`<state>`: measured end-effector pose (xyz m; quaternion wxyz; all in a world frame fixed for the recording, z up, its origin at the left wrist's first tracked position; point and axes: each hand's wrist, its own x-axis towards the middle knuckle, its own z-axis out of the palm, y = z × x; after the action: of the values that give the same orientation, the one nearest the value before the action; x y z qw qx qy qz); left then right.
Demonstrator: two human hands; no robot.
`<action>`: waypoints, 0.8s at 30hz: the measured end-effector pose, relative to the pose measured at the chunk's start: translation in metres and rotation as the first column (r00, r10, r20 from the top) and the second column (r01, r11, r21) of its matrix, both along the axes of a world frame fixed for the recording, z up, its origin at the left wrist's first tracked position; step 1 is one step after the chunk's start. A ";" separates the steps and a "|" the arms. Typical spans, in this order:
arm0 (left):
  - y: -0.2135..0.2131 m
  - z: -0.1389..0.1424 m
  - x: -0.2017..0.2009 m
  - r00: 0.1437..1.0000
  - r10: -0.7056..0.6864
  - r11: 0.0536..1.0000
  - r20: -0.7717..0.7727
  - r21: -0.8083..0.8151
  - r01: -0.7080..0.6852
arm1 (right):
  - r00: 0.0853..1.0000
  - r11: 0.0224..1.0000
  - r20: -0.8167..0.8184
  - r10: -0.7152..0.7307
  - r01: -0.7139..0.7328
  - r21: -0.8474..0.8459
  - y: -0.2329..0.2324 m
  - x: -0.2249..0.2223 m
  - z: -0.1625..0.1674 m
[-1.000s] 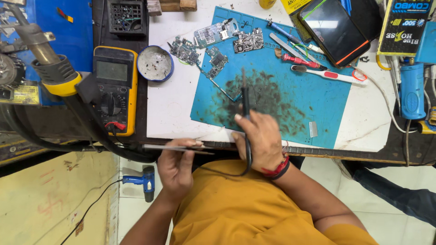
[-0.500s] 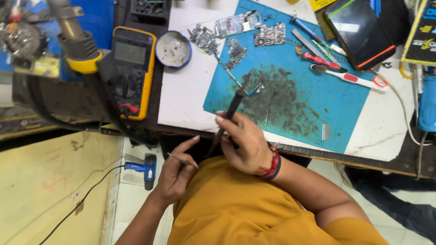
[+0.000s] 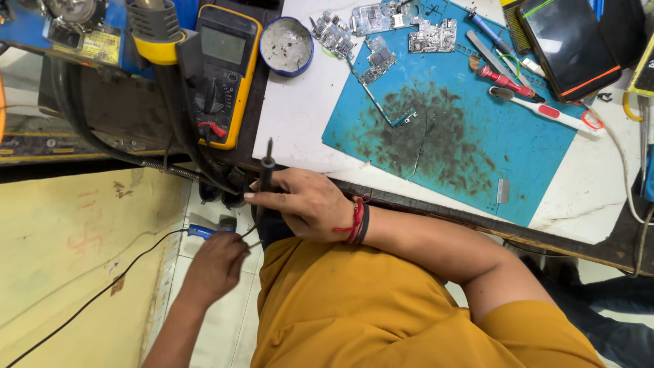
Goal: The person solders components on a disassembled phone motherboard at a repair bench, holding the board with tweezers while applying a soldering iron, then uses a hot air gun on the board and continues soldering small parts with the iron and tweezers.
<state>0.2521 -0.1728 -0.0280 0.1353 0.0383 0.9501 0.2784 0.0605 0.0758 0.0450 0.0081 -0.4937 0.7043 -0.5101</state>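
Note:
My right hand [image 3: 303, 204], with a red and black band at the wrist, hovers just off the table's front edge. It grips a thin black pen-like tool [image 3: 266, 170] that points up towards the table. Lower and to the left, my left hand [image 3: 214, 266] is closed over a thin grey metal piece [image 3: 253, 243], above the tiled floor. A blue-handled tool [image 3: 204, 232] lies on the floor just beyond that hand. My orange shirt fills the bottom of the view.
A stained blue work mat [image 3: 463, 136] lies on the white table [image 3: 300, 116], with several circuit boards [image 3: 378, 58], a red screwdriver [image 3: 504, 82], a toothbrush [image 3: 545, 109] and a phone [image 3: 569, 44]. At the left are a yellow multimeter [image 3: 221, 75], a round tin [image 3: 287, 44] and a black hose [image 3: 177, 129].
My right hand left the blue mat and came down and left past the table edge with the black tool. My left hand dropped lower, towards the floor.

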 end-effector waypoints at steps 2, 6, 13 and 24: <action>-0.016 -0.014 0.010 0.998 -0.032 0.980 0.063 -0.196 0.044 | 1.000 1.000 0.004 -0.004 0.004 -0.010 -0.002 0.002 -0.003; -0.031 -0.022 0.024 0.994 -0.041 0.955 -0.106 -0.297 0.007 | 0.998 0.998 -0.023 -0.051 0.050 -0.031 0.007 0.003 -0.006; 0.029 0.032 -0.006 0.978 0.011 0.992 -0.210 0.126 0.016 | 0.853 0.854 -0.194 -0.485 0.414 -0.315 0.096 0.002 0.019; 0.135 0.109 -0.137 0.829 0.268 0.660 -0.491 0.720 0.214 | 0.519 0.384 0.530 -0.671 0.854 -0.350 0.208 -0.021 0.014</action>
<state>0.1155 -0.0381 0.0807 -0.1810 0.1552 0.7452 0.6228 0.0392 0.2838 0.0590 -0.2724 0.0000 0.6514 -0.7081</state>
